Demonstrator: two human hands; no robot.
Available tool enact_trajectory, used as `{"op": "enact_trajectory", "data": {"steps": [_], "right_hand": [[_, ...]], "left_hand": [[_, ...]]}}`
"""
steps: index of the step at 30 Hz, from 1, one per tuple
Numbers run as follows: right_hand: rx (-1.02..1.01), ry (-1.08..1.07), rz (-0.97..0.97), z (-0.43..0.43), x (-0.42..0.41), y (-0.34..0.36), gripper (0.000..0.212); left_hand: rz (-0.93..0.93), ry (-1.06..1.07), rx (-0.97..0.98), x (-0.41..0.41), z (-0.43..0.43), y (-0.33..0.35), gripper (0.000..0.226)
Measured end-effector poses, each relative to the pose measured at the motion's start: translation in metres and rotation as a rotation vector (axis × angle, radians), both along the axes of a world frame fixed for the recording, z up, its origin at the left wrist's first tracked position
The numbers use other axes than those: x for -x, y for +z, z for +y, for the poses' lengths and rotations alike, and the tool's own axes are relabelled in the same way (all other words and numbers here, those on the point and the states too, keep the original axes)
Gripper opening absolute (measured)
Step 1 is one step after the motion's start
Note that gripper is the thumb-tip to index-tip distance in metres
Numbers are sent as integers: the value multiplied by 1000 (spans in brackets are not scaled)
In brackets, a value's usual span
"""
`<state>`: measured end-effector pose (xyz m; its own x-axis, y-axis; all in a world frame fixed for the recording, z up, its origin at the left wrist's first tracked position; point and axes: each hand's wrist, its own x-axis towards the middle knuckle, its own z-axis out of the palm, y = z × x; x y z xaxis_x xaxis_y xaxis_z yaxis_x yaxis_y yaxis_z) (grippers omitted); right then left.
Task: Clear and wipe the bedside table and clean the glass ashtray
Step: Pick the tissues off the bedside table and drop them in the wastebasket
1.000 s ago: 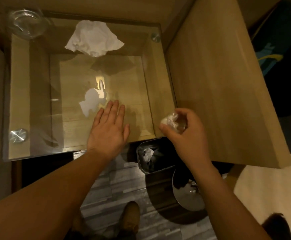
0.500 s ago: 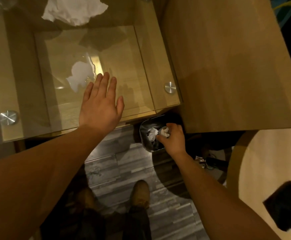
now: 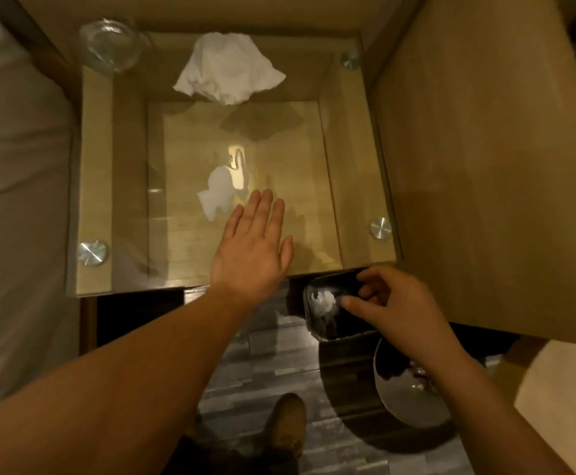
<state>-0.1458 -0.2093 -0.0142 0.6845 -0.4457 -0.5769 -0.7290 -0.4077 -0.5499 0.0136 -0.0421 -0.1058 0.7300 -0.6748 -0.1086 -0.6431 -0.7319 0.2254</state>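
At the far left is the pale edge of the bed [image 3: 12, 200], and just beside it stands the bedside table [image 3: 125, 200], its glass top pinned down with metal studs. The glass ashtray [image 3: 110, 44] sits on the table's back-left corner (I can't make out any residue in it at this range). I judge it heavy for its size, rigid, slick and easy to chip. I'd take it by the thick rim, fingers over the wall and thumb outside, and lift it rather than drag it across the glass.

To its right, at the back middle, lies a crumpled white tissue [image 3: 226, 72]. It looks nearly weightless and soft, so a pinch on any raised fold should do. My left hand [image 3: 252, 248] lies flat on the front of the glass, fingers straight, holding nothing.

Further right, below the table's front edge, a small bin [image 3: 343, 329] on the floor has a white wad [image 3: 324, 299] in it. My right hand [image 3: 399, 313] hovers over the bin's mouth, fingers loosely curled with nothing between them. A wooden panel [image 3: 485, 166] fills the right side.
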Motion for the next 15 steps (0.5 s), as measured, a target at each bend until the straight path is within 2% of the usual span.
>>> {"op": "enact_trajectory", "data": {"steps": [4, 8, 11, 15], "right_hand": [[125, -30, -309, 5, -95, 43, 49], [224, 32, -506, 8, -208, 32, 64], [236, 79, -513, 14, -284, 7, 72], [306, 168, -370, 24, -344, -23, 74]], "left_hand": [[10, -14, 0, -2, 0, 0, 67], [14, -12, 42, -2, -1, -3, 66], [-14, -6, 62, -4, -1, -5, 65], [-26, 1, 73, -4, -2, -6, 64]]}}
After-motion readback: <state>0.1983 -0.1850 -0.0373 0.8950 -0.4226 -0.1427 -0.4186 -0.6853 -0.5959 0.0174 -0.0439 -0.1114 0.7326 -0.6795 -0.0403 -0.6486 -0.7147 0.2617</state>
